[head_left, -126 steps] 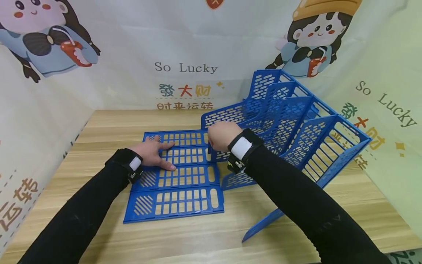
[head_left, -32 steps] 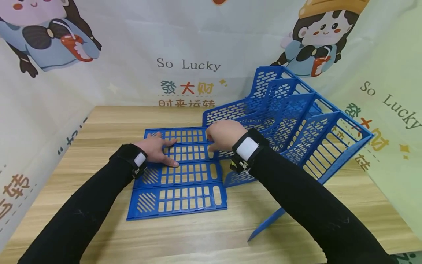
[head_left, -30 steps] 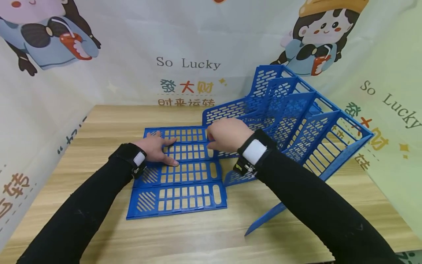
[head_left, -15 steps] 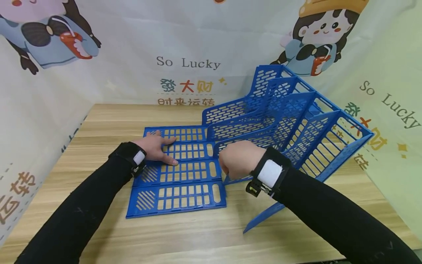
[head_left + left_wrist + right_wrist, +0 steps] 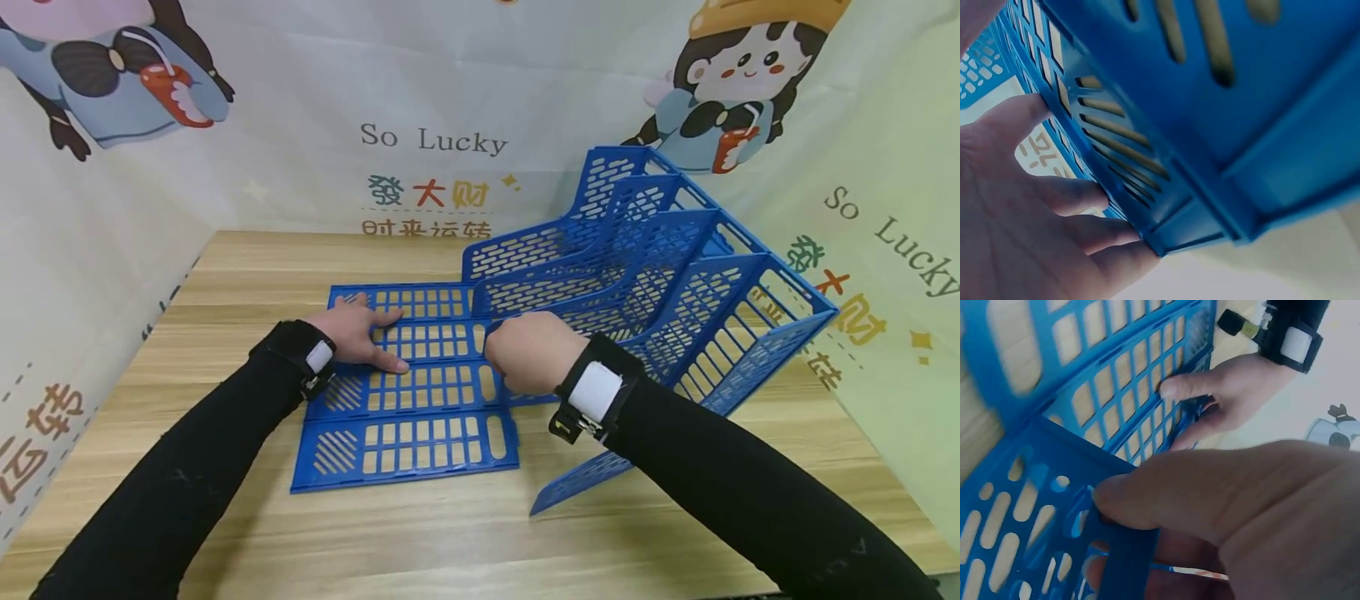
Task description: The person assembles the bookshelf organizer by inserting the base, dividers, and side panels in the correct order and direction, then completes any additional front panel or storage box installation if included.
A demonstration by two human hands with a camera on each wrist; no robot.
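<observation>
A blue plastic file rack (image 5: 678, 221) with slotted dividers stands tilted at the right in the head view. At its left, a blue lattice panel in several hinged sections (image 5: 405, 482) lies on the table, its right edge against the dividers. My left hand (image 5: 354, 332) rests on this panel with fingers spread; the left wrist view shows its fingers against the panel's edge (image 5: 1154, 206). My right hand (image 5: 534, 352) pinches the edge of a divider (image 5: 1127, 559) between thumb and fingers, right beside the panel's edge. Its fingertips are hidden in the head view.
A slotted end divider (image 5: 581, 483) slants down from the rack toward the front of the wooden table (image 5: 360, 550). Behind and beside the table hangs a printed cloth (image 5: 300, 133) with cartoon figures and lettering. The rack's upper back reaches close to it.
My right hand has left the farther dividers and come toward me to a nearer one, then shifted slightly left. The end divider has swung left. My left hand stays on the panel.
</observation>
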